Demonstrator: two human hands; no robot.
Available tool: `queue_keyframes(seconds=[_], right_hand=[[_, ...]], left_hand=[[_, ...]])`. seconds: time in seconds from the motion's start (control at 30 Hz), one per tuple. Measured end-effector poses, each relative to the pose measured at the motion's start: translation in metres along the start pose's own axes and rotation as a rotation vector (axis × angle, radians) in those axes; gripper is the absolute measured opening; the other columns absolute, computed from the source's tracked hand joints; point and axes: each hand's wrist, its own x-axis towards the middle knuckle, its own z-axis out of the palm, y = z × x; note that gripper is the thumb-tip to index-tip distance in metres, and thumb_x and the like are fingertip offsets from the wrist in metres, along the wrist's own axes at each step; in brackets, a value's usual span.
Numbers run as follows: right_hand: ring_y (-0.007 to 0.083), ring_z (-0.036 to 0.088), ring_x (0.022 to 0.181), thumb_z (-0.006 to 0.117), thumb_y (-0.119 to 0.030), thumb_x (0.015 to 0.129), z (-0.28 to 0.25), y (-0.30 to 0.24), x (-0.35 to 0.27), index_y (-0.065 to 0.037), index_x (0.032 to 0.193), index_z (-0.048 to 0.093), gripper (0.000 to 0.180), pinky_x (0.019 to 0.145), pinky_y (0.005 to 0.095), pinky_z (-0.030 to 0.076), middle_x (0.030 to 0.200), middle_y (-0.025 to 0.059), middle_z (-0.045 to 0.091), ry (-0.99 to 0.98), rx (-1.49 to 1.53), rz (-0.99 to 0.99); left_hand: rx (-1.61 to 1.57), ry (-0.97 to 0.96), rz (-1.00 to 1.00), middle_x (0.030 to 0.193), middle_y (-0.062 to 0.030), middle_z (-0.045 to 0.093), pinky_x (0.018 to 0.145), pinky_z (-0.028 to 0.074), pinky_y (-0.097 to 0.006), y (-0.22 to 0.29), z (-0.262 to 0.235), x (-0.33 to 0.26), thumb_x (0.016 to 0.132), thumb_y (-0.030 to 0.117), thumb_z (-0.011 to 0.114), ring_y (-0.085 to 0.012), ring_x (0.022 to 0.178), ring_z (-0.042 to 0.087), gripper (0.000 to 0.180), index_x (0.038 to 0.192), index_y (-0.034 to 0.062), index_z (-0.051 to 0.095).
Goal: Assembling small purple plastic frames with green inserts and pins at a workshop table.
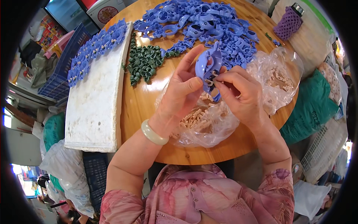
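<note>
I've got the blue plastic piece (pixel 209 67) pinched in left hand (pixel 182 93), held above the surface (pixel 141 100); right hand (pixel 238 93) fingertips closed, pressing a beige peg (pixel 211 83) in. Approx. one row finished on foam board (pixel 95 100), big blue pile (pixel 201 22) left.

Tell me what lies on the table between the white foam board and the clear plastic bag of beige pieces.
In the head view, bare wooden table lies between the white foam board and the clear plastic bag; farther up, a pile of dark green pieces.

Round wooden table (pixel 141 108), white foam board (pixel 97 100), blue plastic parts (pixel 201 22), green pieces (pixel 143 61), clear bags (pixel 276 74)
</note>
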Motion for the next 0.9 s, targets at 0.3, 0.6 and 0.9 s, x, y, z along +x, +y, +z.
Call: queue_keyframes(seconds=[0.3,0.6,0.9], right_hand=[[0.017,0.056,0.059,0.066,-0.001,0.076,0.0028,-0.0051,-0.0013,-0.002,0.084,0.061,0.01,0.051,0.0251,0.043,0.079,0.0085,0.058,-0.025,0.217,0.12],[0.0095,0.05,0.056,0.065,0.0,0.077,-0.0012,-0.0069,0.0001,0.0,0.081,0.06,0.007,0.049,0.0221,0.037,0.071,0.0028,0.054,-0.073,0.239,0.118],[0.0035,0.046,0.058,0.064,-0.002,0.078,-0.0009,-0.0076,-0.0007,0.001,0.079,0.06,0.005,0.051,0.0192,0.034,0.071,-0.0006,0.053,-0.093,0.416,0.324]], left_hand=[[0.088,-0.006,0.063,0.119,-0.0132,0.053,0.095,0.042,-0.039,0.0022,0.0037,-0.0012,0.071,0.013,0.074,-0.0295,0.112,0.053,0.08,0.138,0.009,0.03],[0.082,0.026,0.019,0.119,-0.0133,0.054,0.096,0.04,-0.039,0.0047,0.006,-0.0028,0.071,0.015,0.075,-0.0289,0.11,0.054,0.08,0.137,0.008,0.031],[0.048,0.024,0.0,0.119,-0.013,0.054,0.096,0.041,-0.039,0.0059,0.0034,-0.002,0.071,0.015,0.075,-0.0288,0.11,0.054,0.078,0.136,0.0083,0.032]])
